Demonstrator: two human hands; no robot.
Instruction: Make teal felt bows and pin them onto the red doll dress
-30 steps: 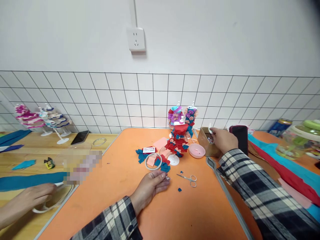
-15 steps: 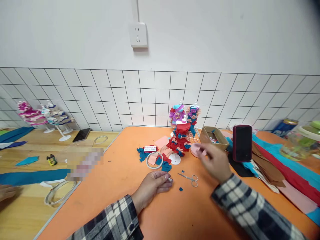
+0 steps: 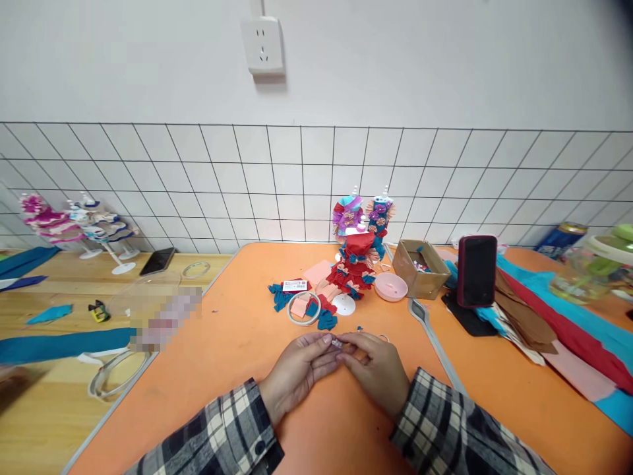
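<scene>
Two hands together here: left hand (image 3: 299,369) half-cupped, right hand (image 3: 374,371) narrowed to a pinch, a small shiny piece (image 3: 337,344) between their fingertips. Past the right hand, which hides the rest, peeks a metal loop (image 3: 384,338), one o'clock. Hoop (image 3: 302,323) on fabric scraps (image 3: 327,320) at eleven; phone (image 3: 477,272) upright at two; pink dish (image 3: 390,293), cardboard box (image 3: 408,278) at one. Twelve: red dress (image 3: 359,247) partly blocking two dressed stands (image 3: 347,216).

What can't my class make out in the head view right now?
All in the head view:
Small piece between left hand and right hand: too small.
Loop: its remainder hidden by the right hand.
Co-worker's hand: blurred, cut off by left edge.
Box: front wall hides some contents.
Label: print too small.
</scene>
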